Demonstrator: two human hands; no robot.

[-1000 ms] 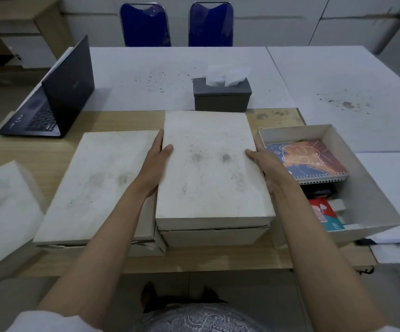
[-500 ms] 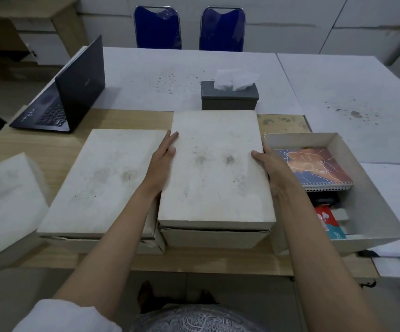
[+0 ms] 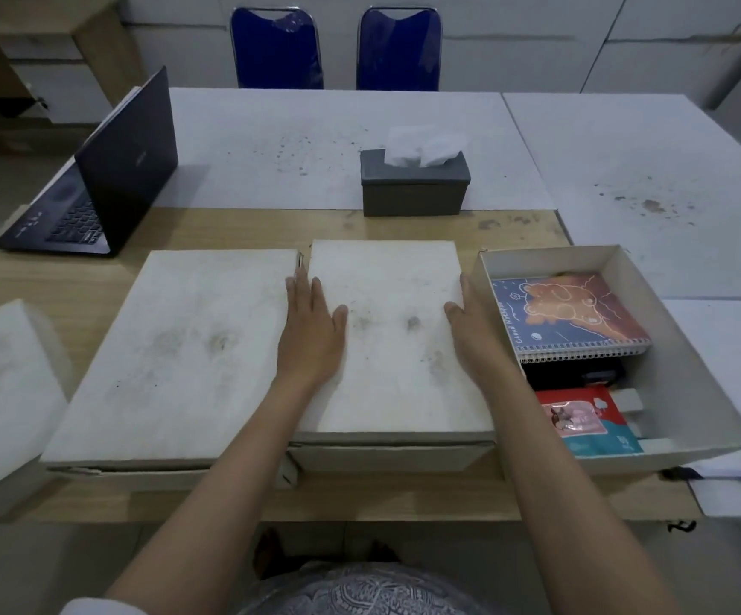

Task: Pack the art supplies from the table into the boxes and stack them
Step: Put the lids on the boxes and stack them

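smudged white lid point(image 3: 386, 330), 2 blue chairs point(image 3: 276, 48), grey tissue box point(image 3: 413, 188), black laptop point(image 3: 107, 179)

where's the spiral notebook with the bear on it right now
In the head view the spiral notebook lies in the far half of the open box on the right, beside the lidded box that both hands press.

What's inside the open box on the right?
The open box holds a spiral notebook with a bear cover, a red and teal packet and white pieces. A dark item under the notebook is mostly covered; cannot identify it.
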